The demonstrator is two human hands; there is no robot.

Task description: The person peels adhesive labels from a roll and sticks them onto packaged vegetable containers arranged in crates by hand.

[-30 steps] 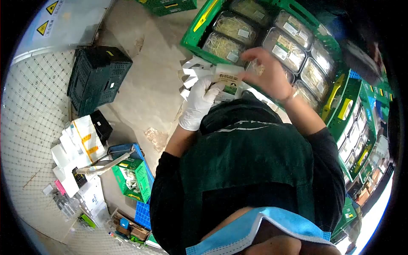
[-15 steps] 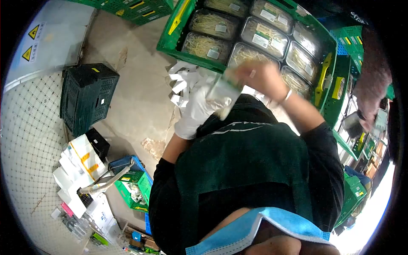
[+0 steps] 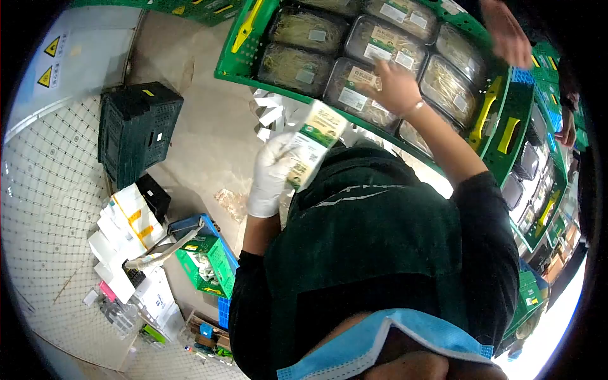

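My left hand, in a white glove, is closed around a strip of printed labels in cream, green and white. My bare right hand lies over a black tray of sprouts under clear film. Its fingers are stretched out and touch the film beside a cream label on that pack. Both hands are by the near edge of a green crate filled with several such packs. The pack behind it also bears a cream label, while the left packs show only a small white sticker.
Another person's hand reaches in at the upper right. More green crates with packs stand on the right. White paper strips hang below the crate. At left are a dark crate, white boxes and a small green crate.
My right hand has moved from beside the left hand up onto a pack, where a cream label now shows. The label strip has turned face up. Another person's hand has come in at upper right.
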